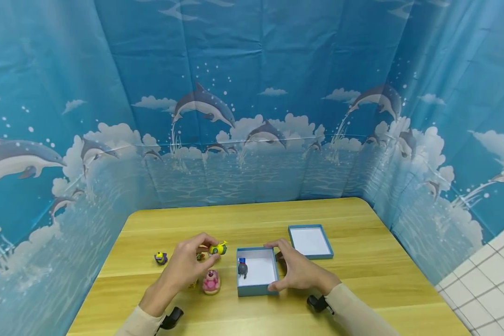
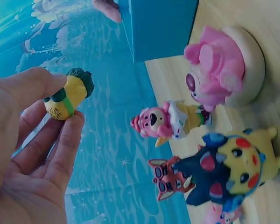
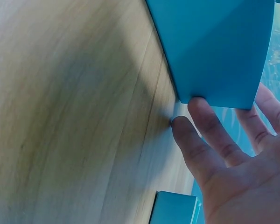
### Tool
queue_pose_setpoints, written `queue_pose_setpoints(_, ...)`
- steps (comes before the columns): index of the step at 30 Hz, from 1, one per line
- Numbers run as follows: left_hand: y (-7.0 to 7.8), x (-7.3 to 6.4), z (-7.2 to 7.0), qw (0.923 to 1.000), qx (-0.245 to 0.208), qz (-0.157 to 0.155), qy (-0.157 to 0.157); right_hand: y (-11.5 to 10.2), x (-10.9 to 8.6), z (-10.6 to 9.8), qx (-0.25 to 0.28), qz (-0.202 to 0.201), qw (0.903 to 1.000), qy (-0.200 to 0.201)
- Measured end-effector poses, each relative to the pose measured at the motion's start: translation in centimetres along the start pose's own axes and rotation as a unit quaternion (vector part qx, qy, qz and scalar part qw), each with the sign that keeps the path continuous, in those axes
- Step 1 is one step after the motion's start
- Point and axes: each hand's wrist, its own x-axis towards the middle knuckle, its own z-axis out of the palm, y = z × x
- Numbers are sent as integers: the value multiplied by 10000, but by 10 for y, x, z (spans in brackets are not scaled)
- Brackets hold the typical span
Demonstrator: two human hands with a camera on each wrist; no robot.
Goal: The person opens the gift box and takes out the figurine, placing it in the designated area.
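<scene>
My left hand holds a small yellow and green toy figure between thumb and fingertips, raised left of the blue box. With thumb at the near right corner and fingers at the far one, my right hand grips the box's right side. Inside the box, a grey figure with a blue top lies along the left wall. Beneath the left hand stand a pink bear figure on a pale base, a bear with an ice-cream cone and a yellow figure in a dark blue hood.
A shallow blue lid with a white inside lies behind the right hand. At the left is a purple and yellow figure. A reddish figure with goggles stands near the hooded one. A dolphin-print curtain surrounds the table's back and sides.
</scene>
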Motion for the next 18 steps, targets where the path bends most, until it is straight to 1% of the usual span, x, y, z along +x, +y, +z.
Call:
queue_pose_setpoints(3, 0, -1, -2, 9998, 174, 105, 52, 0, -3, 0, 24, 13, 10000, 19)
queue_pose_setpoints(6, 0, -3, -7, 9991, 352, 154, 174, -1, -3, -2, 18, 28, 10000, 7)
queue_pose_setpoints(10, -1, -7, -12, 9985, 403, 186, 317, 0, -4, -2, -11, 52, 10000, 8)
queue_pose_setpoints(14, -3, -12, -17, 9979, 463, 266, 380, 0, -6, 0, -49, 107, 9999, -47)
queue_pose_setpoints(18, -4, -17, -24, 9968, 577, 171, 517, -2, -5, 1, -26, 54, 10000, -38)
